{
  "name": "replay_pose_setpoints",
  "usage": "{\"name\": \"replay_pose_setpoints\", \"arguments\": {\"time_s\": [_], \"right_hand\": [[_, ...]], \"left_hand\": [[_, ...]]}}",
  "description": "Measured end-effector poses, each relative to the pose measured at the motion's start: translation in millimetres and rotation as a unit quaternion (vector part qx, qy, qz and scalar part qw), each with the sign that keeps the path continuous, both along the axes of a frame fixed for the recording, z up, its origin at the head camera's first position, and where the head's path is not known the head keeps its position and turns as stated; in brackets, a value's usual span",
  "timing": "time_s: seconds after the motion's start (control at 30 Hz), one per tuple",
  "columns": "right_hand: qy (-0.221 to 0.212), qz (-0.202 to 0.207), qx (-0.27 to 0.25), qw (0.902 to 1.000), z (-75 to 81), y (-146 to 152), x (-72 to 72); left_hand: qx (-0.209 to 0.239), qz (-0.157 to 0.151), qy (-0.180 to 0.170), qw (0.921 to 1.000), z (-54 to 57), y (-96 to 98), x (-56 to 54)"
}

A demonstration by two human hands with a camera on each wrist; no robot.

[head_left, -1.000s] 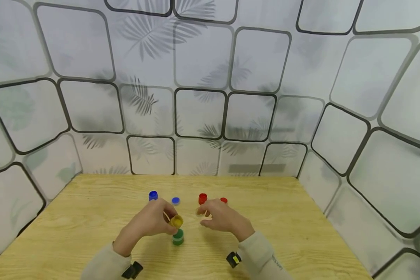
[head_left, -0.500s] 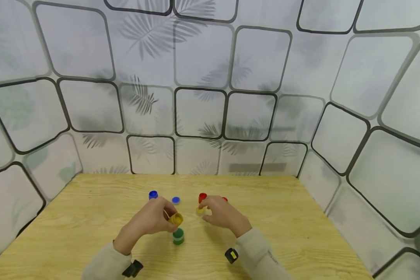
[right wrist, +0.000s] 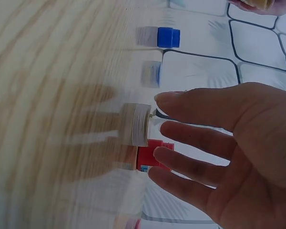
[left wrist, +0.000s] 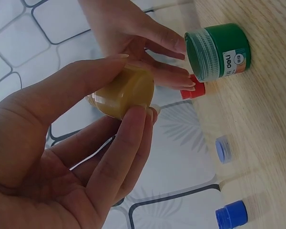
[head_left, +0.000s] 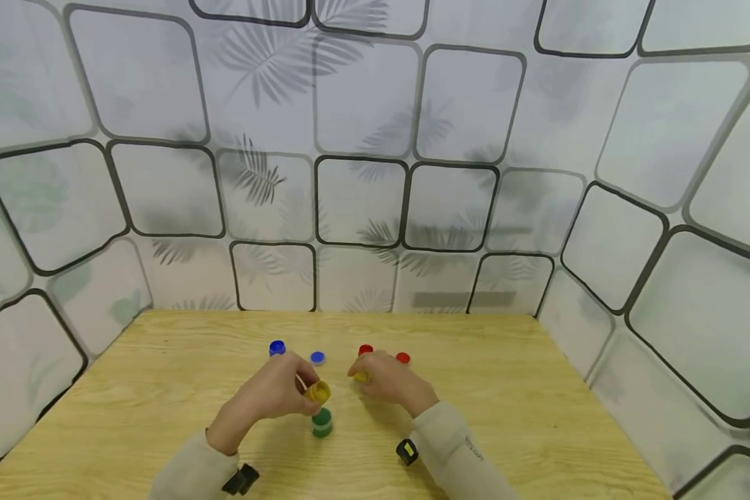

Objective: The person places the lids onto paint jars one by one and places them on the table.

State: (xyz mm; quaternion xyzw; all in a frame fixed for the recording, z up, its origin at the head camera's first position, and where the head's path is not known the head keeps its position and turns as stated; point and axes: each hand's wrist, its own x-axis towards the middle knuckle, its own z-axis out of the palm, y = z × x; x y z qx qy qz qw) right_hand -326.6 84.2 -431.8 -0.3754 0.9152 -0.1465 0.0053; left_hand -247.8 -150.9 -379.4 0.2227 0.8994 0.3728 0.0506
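Note:
My left hand (head_left: 278, 389) pinches a small yellow paint jar (head_left: 319, 392) between thumb and fingertips. The jar is tilted above the table, its mouth facing the head camera. Just below it stands a green paint jar (left wrist: 231, 50) with a clear ridged top. My right hand (head_left: 387, 378) reaches over the clear-sided yellow lid (head_left: 360, 376) lying on the table. In the right wrist view that lid (right wrist: 136, 124) sits just beyond my parted, slightly bent fingers (right wrist: 195, 107), with no grip on it visible. A red jar (right wrist: 151, 155) stands right behind the lid.
Toward the back left are a blue jar (head_left: 277, 346) and a blue lid (head_left: 317, 357). A red lid (head_left: 403, 357) lies beyond my right hand. Patterned panels (head_left: 362, 201) enclose the wooden table (head_left: 487, 389) at the back and sides.
My right hand has moved slightly left and down over the yellow lid, now mostly covering it and the red jar in the head view. My left hand keeps the yellow jar nearly still.

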Motion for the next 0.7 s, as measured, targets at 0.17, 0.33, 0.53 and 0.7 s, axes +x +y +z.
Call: {"name": "replay_pose_setpoints", "arguments": {"time_s": [0.17,0.33,0.53,0.7], "right_hand": [[-0.011,-0.003,0.010,0.9999,-2.1,0.6,-0.6],[0.022,0.018,0.019,0.9994,-1.5,1.3,0.2],[0.041,0.010,0.040,0.9983,-3.2,2.0,4.8],[0.042,0.012,0.053,0.9976,-2.3,1.8,5.7]], "left_hand": [[0.010,-0.002,0.000,1.0000,-1.2,0.6,0.5],[0.009,0.000,-0.006,0.9999,-0.9,0.7,-0.2],[0.000,0.003,-0.003,1.0000,-2.4,1.3,-1.2],[-0.006,0.002,0.004,1.0000,-2.9,1.0,-1.4]]}}
